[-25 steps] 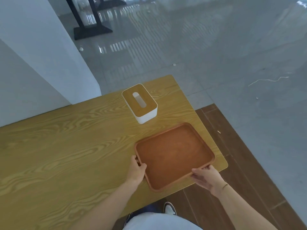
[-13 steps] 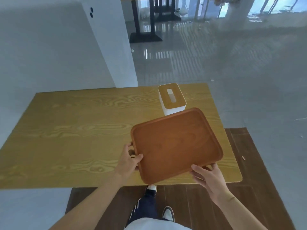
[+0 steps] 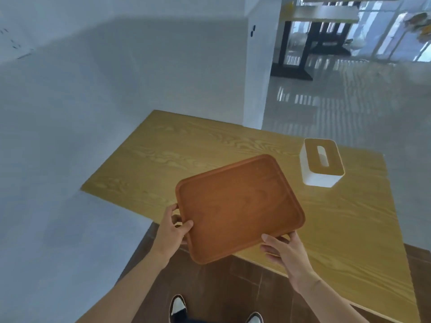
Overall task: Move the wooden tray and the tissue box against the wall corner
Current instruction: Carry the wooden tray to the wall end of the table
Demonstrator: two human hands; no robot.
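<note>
The empty reddish-brown wooden tray [image 3: 238,206] is lifted off the yellow wood-grain table [image 3: 186,150] and held tilted above its near edge. My left hand [image 3: 173,229] grips the tray's left handle. My right hand [image 3: 283,250] holds the near right corner from below. The white tissue box [image 3: 320,163] with a wooden lid and a slot stands on the table, apart from the tray, to its upper right. The table's far left corner meets the white wall [image 3: 116,89].
A white pillar [image 3: 258,66] rises behind the table's far edge. Beyond it lies glossy grey floor with black table legs [image 3: 310,43]. Dark wooden flooring [image 3: 233,287] and my shoes [image 3: 178,307] show below the tray.
The tray has been lifted off the table and carried leftward, both hands staying on it. My view has swung left, so the tissue box now sits at the right.
</note>
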